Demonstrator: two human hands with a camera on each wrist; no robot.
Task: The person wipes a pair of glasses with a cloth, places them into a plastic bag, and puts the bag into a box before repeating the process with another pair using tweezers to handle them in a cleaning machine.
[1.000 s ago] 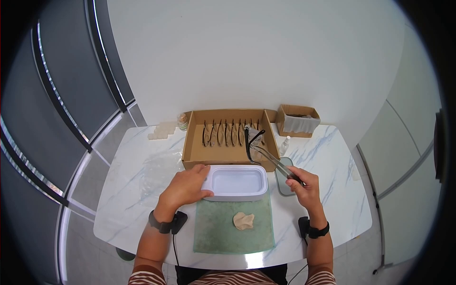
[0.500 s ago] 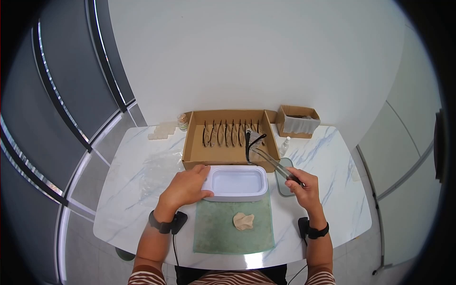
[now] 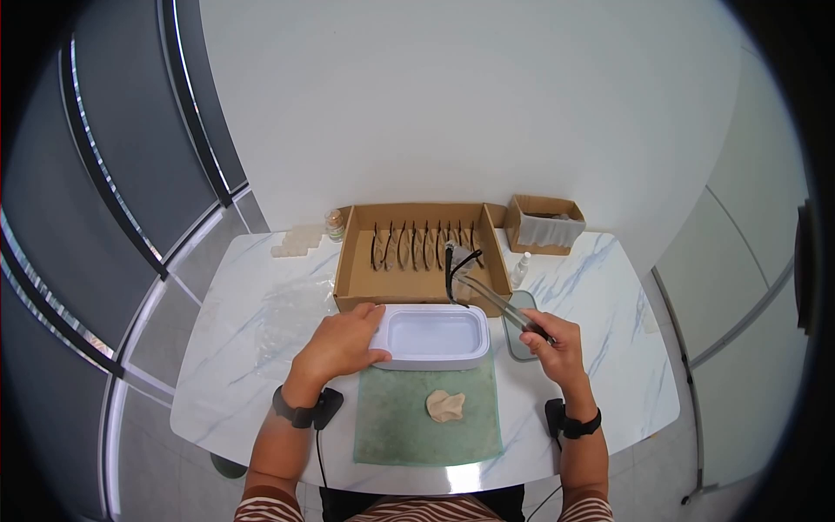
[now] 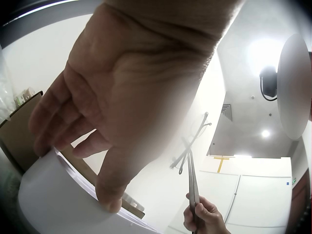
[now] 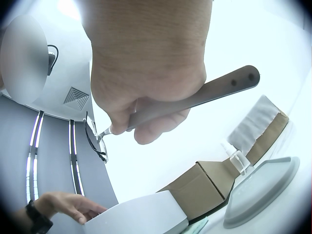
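Observation:
My right hand grips long metal tweezers. At their tips hangs a pair of glasses with dark temples, spread apart, overlapping the cardboard box's front wall in the head view. The right wrist view shows the tweezers' broad end sticking out behind the fist. My left hand rests on the left end of a white oblong basin, thumb on the near rim and fingers toward the far side. In the left wrist view the fingertips lie right at the rim.
Behind the basin, a cardboard box holds a row of several glasses. A grey-green lid, a spray bottle and a smaller box stand right. A crumpled beige cloth lies on a green mat. Left lies clear plastic.
The glasses at the tweezers' tips have come slightly down and toward me, from over the cardboard box to its front wall. The left hand and basin stay put.

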